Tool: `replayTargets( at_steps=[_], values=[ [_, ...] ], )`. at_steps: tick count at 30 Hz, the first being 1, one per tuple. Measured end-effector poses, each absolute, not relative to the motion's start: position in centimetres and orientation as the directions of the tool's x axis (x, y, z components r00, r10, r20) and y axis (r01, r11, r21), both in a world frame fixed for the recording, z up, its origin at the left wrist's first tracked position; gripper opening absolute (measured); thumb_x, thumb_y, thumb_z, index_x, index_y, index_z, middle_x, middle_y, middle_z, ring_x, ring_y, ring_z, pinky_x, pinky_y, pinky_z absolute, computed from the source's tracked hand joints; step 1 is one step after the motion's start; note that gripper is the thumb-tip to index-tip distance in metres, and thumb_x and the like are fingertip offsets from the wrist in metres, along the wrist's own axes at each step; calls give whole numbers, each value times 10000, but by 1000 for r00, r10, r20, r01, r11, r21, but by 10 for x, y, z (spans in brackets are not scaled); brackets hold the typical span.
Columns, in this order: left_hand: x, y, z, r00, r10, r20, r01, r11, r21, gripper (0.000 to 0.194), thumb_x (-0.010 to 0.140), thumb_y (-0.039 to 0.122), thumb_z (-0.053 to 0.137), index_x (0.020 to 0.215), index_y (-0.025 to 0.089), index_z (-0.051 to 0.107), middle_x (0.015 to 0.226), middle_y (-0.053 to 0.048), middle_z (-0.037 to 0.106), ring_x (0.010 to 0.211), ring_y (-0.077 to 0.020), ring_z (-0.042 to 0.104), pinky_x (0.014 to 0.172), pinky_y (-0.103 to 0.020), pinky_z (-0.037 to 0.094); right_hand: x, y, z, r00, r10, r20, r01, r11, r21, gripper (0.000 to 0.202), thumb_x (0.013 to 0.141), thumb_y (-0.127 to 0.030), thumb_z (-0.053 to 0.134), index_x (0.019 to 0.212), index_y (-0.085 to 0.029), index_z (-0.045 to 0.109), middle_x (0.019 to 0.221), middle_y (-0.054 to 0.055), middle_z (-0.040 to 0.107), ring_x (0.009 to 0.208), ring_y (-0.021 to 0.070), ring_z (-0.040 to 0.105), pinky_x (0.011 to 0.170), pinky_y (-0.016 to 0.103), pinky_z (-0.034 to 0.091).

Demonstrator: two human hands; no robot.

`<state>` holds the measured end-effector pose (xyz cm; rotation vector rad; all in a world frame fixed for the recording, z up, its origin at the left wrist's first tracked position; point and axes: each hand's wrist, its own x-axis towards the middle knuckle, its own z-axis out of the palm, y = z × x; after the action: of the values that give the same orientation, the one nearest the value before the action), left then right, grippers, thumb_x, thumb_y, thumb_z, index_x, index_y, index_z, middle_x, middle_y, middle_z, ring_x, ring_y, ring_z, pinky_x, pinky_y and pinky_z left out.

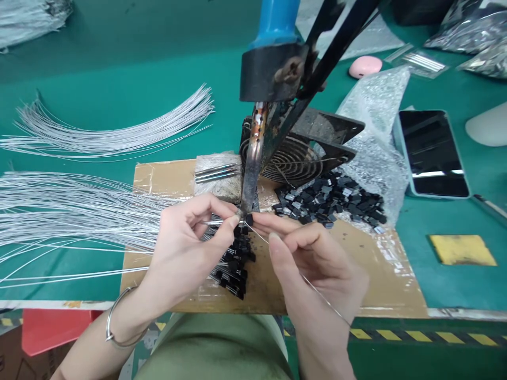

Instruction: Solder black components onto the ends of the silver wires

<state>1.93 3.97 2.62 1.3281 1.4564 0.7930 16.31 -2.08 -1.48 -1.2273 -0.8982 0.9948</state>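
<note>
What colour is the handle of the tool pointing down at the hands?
The handle is bright blue, best seen in the head view, the only picture here.

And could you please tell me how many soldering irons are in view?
1: the blue-handled soldering iron, held tip-down by a black stand in front of the black fan, its tip close to the left hand and right hand. No others show.

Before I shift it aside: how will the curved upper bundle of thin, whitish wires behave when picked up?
The curved upper bundle of thin, whitish wires probably flexes springily, since its strands bow in a smooth arc. It may splay or shed strands: I see no tie, and some stray.
</note>
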Motion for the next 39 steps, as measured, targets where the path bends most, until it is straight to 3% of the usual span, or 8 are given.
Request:
replayTargets(
  at_steps=[5, 14, 19, 26, 39],
  values=[
    [19, 39, 27, 78, 970, -231, 317, 196, 928, 112, 848, 160, 759, 748, 177, 713, 840, -15, 783, 685, -115, 622, 609, -220, 457, 162, -21, -13, 342, 939, 16, -104, 55, -993, 208, 975, -126, 707, 803, -221, 639, 1141, 45, 843, 1046, 179, 816, 950, 284, 681],
    [20, 40, 28, 70, 972, -223, 302, 193, 934, 118, 832, 135, 756, 733, 176, 708, 833, -19, 783, 725, -131, 674, 644, -224, 493, 160, -22, -10, 358, 933, 29, -51, 51, -997, 213, 973, -148, 694, 785, -225, 629, 1159, 59, 841, 1022, 204, 821, 935, 338, 694],
    [22, 41, 28, 59, 974, -220, 322, 190, 927, 136, 811, 108, 747, 709, 181, 694, 810, -14, 777, 738, -137, 689, 651, -224, 507, 157, -22, -12, 381, 921, 79, 41, 68, -997, 204, 959, -147, 700, 786, -225, 626, 1141, 52, 844, 1052, 197, 813, 946, 307, 666],
    [24, 40, 30, 75, 978, -195, 312, 163, 936, 141, 832, 105, 736, 721, 184, 697, 799, 1, 773, 748, -124, 697, 661, -206, 516, 157, -23, -10, 376, 917, 135, 189, 67, -980, 175, 960, -168, 692, 818, -242, 620, 1108, 83, 846, 1081, 260, 809, 980, 406, 650],
    [22, 39, 30, 82, 980, -184, 317, 149, 937, 127, 841, 121, 740, 739, 185, 702, 817, -23, 780, 767, -155, 724, 684, -233, 560, 158, -23, -9, 354, 918, 178, 245, 93, -965, 174, 938, -148, 710, 831, -260, 632, 1127, 55, 845, 1077, 257, 812, 999, 411, 651]
  ],
)
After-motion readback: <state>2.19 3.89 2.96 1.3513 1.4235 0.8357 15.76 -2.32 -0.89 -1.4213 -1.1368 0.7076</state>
